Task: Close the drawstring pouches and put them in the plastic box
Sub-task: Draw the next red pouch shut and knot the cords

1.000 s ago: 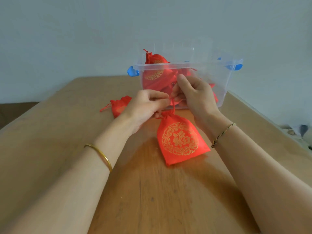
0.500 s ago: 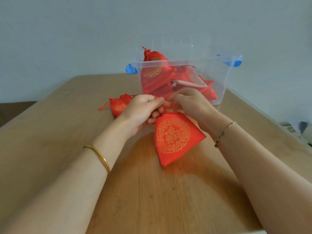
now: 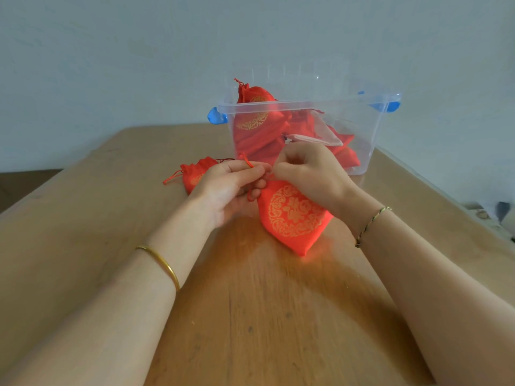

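A red drawstring pouch [image 3: 292,215] with a gold round emblem lies on the wooden table [image 3: 250,316], tilted, its mouth toward my hands. My left hand [image 3: 231,188] pinches its red cord between thumb and fingers. My right hand [image 3: 309,171] has its fingers curled at the pouch's gathered mouth, gripping it. Behind them stands a clear plastic box [image 3: 373,118] with blue latches, holding several red pouches; one of these pouches [image 3: 250,93] sticks up above the rim. Another red pouch [image 3: 195,175] lies on the table left of my left hand, partly hidden by it.
A pale wall rises behind the box. The table's right edge runs close beside the box, with small dark objects [image 3: 498,213] on the floor beyond it. Bare wood stretches toward me between my forearms.
The pouch has come down from hanging by its cord to lying tilted on the table. Both hands have lowered toward me, and my left hand has pulled the cord leftward.
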`<move>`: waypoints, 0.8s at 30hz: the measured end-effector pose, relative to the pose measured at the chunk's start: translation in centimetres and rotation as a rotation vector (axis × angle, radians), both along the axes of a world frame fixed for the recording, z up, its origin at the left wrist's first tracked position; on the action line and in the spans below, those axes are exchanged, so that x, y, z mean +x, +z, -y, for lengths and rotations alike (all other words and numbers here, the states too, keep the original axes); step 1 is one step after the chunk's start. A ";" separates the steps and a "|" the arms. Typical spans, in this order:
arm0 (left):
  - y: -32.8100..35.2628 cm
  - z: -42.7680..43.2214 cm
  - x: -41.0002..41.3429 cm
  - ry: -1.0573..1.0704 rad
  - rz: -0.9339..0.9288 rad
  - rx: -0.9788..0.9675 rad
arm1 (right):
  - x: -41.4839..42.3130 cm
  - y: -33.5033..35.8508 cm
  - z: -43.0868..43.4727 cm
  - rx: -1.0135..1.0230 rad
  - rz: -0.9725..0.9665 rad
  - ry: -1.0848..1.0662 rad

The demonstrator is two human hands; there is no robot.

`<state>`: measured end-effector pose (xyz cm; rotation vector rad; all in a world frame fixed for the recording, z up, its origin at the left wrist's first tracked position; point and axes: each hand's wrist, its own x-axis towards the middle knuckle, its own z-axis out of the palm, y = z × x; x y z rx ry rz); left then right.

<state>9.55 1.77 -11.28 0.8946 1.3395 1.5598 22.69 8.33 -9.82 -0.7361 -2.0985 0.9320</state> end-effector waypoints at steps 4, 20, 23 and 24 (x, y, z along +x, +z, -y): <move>0.3 0.2 -0.3 -0.047 0.006 -0.008 | 0.0 -0.1 0.2 -0.055 0.021 0.039; -0.1 0.3 -1.1 0.326 -1.074 0.143 | -0.1 -1.1 -0.5 -0.265 0.069 0.128; -0.2 0.3 -0.8 0.318 -1.160 0.228 | -0.2 -1.0 -0.5 -0.356 -0.016 0.145; -0.2 0.2 -0.6 0.300 -1.130 0.252 | -0.2 -1.0 -0.5 -0.401 -0.042 0.156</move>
